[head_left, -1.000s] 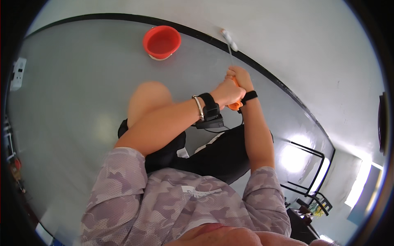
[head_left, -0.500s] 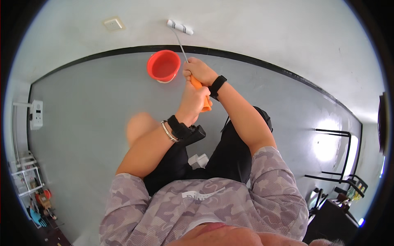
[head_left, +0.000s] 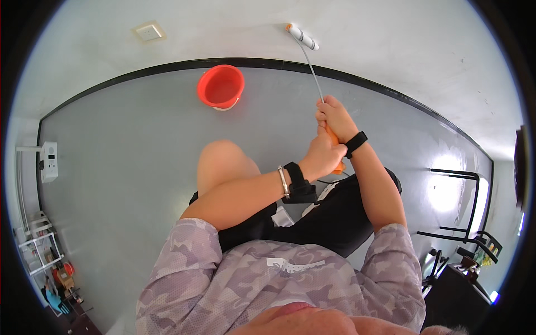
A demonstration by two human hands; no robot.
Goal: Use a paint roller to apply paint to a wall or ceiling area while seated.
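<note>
Both hands grip the orange handle of a paint roller (head_left: 305,38), whose white, grey-striped sleeve is up against the white wall (head_left: 385,50). Its thin metal rod runs down from the sleeve to the handle. My right hand (head_left: 337,118) is wrapped round the upper part of the handle, close to the rod. Just below it, my left hand (head_left: 322,154) is closed round the lower part, and the handle's end sticks out beneath. To the left of my hands a red bucket (head_left: 221,87) with a pale carrying handle stands on the grey floor.
A black skirting strip (head_left: 184,65) runs along the foot of the wall. A wall socket (head_left: 149,32) is at the upper left. At the far left are a white power box (head_left: 49,162) and a white rack (head_left: 42,254). Black metal frames (head_left: 455,231) stand at the right.
Both hands and the roller have moved to the right, and the sleeve has travelled rightward along the wall. My legs have shifted, with the left knee now clearer in view.
</note>
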